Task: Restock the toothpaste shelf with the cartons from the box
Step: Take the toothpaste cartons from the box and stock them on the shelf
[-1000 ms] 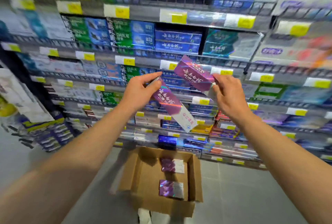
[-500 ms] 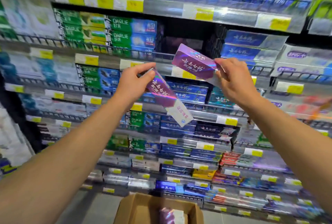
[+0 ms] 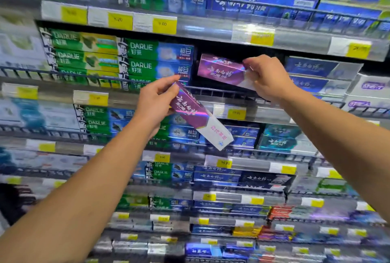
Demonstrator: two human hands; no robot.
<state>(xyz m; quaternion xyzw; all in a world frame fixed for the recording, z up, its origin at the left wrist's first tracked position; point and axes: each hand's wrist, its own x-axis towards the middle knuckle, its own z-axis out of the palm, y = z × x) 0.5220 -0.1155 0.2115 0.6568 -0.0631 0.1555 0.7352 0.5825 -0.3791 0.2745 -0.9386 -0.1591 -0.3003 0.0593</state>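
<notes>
A tall supermarket shelving unit of grey metal tiers fills the view, each tier fronted by a low wire rail and a strip of yellow-and-white price labels. One dark gap is seen between the stacked green-and-blue Darlie cartons and the stacked navy-blue cartons — the slot being filled, by the look of it.

A long purple-and-white holographic toothpaste carton is held lengthwise at the mouth of that gap, above the rail, its white end pinched between the thumb and curled fingers of the right hand. It is judged that the carton should be kept level, its purple end fed in first and lifted clear of the rail, then slid back until it sits square; a tilted entry could catch on the wire or nudge the green stack beside it.

A second purple-and-white carton is gripped at its purple end by the left hand, fingers wrapped round it, white end angled down to the right and well clear of the shelf — best held out of the way until the first is seated.

Lower tiers carry blue, black, red and yellow cartons, blurred. The box is not in view.
</notes>
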